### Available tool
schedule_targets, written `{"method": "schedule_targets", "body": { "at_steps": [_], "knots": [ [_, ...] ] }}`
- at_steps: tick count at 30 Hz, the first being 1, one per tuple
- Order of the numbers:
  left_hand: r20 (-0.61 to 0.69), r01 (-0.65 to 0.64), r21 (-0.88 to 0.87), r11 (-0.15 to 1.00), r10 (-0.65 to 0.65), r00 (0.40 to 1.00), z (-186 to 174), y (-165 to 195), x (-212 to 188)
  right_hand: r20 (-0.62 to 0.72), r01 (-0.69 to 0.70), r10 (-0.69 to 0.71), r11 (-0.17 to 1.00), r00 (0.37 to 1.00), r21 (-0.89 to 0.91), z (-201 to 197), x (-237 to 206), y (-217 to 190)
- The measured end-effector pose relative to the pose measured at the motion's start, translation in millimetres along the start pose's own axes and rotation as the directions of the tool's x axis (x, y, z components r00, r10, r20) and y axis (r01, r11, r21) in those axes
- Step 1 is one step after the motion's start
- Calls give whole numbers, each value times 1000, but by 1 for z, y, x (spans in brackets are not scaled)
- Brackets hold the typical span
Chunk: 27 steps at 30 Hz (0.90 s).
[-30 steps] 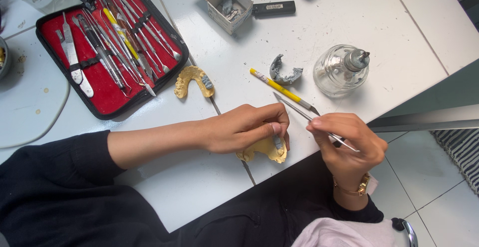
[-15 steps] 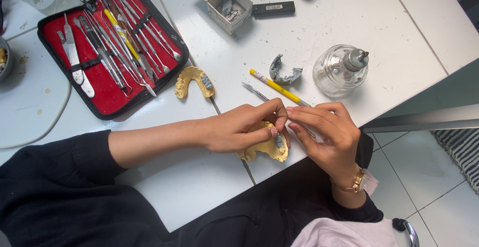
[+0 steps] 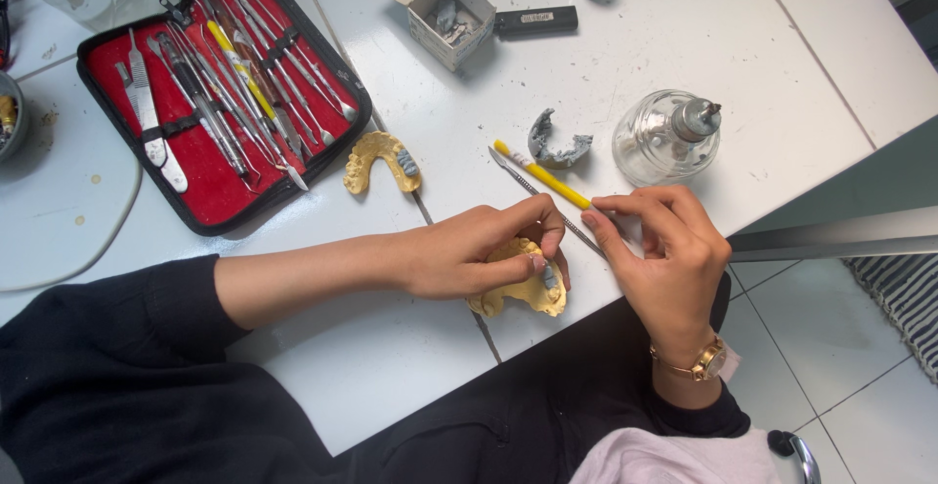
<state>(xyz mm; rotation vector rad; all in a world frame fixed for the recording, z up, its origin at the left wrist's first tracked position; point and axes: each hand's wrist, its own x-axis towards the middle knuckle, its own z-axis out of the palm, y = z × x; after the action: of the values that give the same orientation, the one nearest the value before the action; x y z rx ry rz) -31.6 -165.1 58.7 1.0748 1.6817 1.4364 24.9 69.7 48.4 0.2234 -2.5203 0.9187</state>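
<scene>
My left hand (image 3: 469, 254) lies on the white table and grips a yellow plaster dental cast (image 3: 518, 294) with grey teeth, thumb and fingers closed around it. My right hand (image 3: 669, 250) is just right of it, fingertips pinched on the near end of a thin metal instrument (image 3: 532, 191) that lies slanted on the table. A yellow-handled tool (image 3: 542, 173) lies beside that instrument, its tip under my right fingers. A gold watch sits on my right wrist.
An open red-lined case of metal instruments (image 3: 195, 152) sits at the upper left. A second yellow cast (image 3: 376, 157), a grey arch piece (image 3: 557, 142), a glass spirit lamp (image 3: 669, 137), a small cardboard box (image 3: 440, 0) and a black lighter (image 3: 535, 22) stand around. The table edge runs along the right.
My right hand lowered the metal instrument from a raised working grip down onto the table, then drew back slightly to the right. My left hand kept its hold on the cast.
</scene>
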Motion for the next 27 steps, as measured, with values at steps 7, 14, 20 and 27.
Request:
{"method": "schedule_targets", "body": {
  "at_steps": [7,14,20,27],
  "knots": [
    [-17,-19,44,999,20,1000,2,2,1,30,-16,13,993,999,114,-11,-1,2],
    [6,43,28,999,-43,999,2,0,3,102,40,-46,997,994,63,-11,-6,0],
    [22,-58,-21,998,58,998,0,-2,5,44,-27,26,999,999,22,-9,-11,9],
    [21,-83,3,997,83,996,0,-5,2,-41,-103,164,778,986,620,-9,-22,27]
  ]
}}
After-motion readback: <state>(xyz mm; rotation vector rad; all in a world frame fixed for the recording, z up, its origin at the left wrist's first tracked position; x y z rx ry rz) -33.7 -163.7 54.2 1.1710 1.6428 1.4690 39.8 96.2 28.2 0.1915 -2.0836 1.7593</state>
